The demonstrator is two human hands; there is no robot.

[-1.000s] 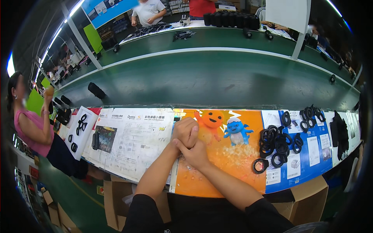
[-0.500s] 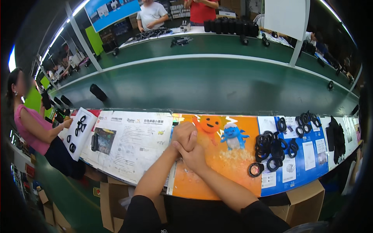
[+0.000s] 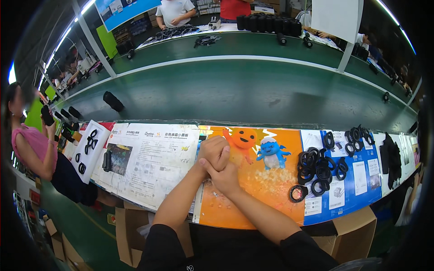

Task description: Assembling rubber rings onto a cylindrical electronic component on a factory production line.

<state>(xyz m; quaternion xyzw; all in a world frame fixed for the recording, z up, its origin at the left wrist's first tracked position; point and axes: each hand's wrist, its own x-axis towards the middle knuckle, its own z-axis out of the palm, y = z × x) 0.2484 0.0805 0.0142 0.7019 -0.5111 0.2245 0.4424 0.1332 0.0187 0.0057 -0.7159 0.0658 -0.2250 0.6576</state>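
Observation:
My left hand (image 3: 212,150) and my right hand (image 3: 224,177) are clasped together above the orange printed sheet (image 3: 253,207). Fingers of both hands are closed, and the right thumb lies across the base of the left hand. No object shows in either one; the space between the palms is hidden. To their right, a pile of black rings (image 3: 322,168) lies on the blue sheet (image 3: 361,201), with one loose black ring (image 3: 298,193) at its near left edge.
A white printed sheet (image 3: 149,169) bears a small black part (image 3: 107,161). At left a person (image 3: 38,149) holds a black cylinder (image 3: 47,115) beside a white tray (image 3: 92,160) of black rings. Black cloth-like pieces (image 3: 391,158) lie far right. Beyond runs a green conveyor (image 3: 253,90). Cardboard boxes (image 3: 355,232) stand below.
My hands stay clasped in nearly the same place. The person at left has let go of the white tray, which now rests by the bench, and has raised a hand near the black cylinder.

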